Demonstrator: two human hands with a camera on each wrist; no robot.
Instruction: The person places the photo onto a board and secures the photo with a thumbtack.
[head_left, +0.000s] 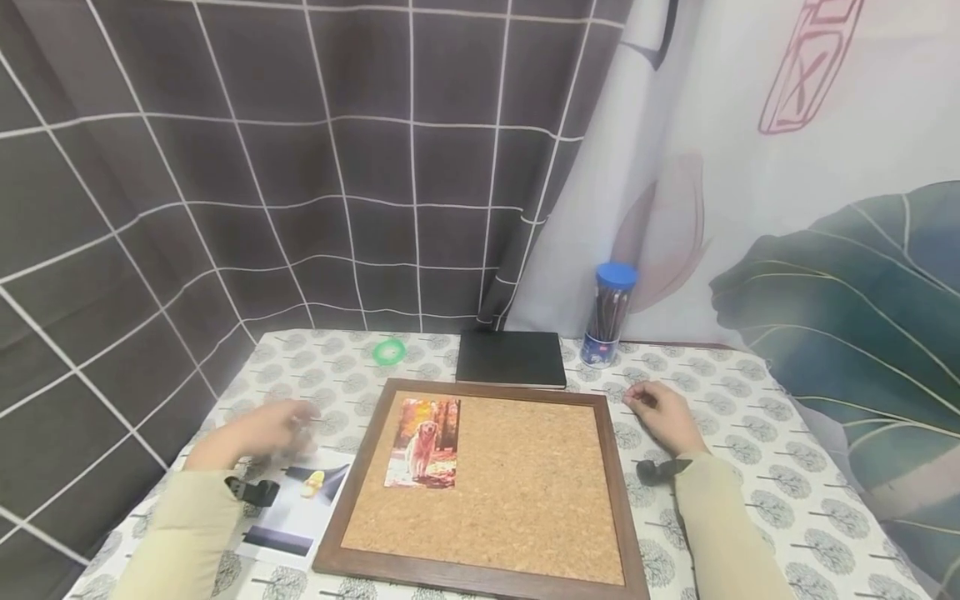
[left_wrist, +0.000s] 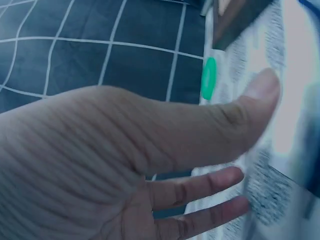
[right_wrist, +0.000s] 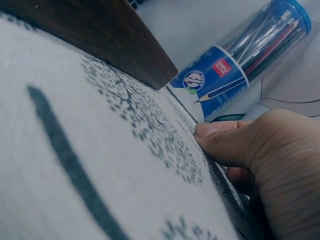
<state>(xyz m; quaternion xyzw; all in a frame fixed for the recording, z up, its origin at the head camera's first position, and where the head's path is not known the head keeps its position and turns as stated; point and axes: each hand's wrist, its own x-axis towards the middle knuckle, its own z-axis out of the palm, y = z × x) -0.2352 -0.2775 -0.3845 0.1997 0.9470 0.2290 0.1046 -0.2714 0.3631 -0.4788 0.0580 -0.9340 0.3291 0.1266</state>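
A wood-framed corkboard [head_left: 536, 500] lies on the table, with a photo of a golden dog [head_left: 423, 450] on its upper left part. To the left of the frame, a second picture [head_left: 288, 512] with a small yellow figure lies on the cloth. My left hand [head_left: 273, 427], slightly blurred, hovers at the top of that picture. Its thumb [left_wrist: 200, 127] and fingers are extended and apart, with nothing between them. On the other side of the board, my right hand [head_left: 666, 417] rests on the cloth, fingers loosely curled, holding nothing.
A small round green item [head_left: 389, 352] sits at the back left. Behind the board lies a black book [head_left: 512, 360]. A clear tub of pencils [head_left: 609, 312] with a blue lid stands at the back right. Grid-patterned dark fabric [head_left: 375, 167] hangs behind the table.
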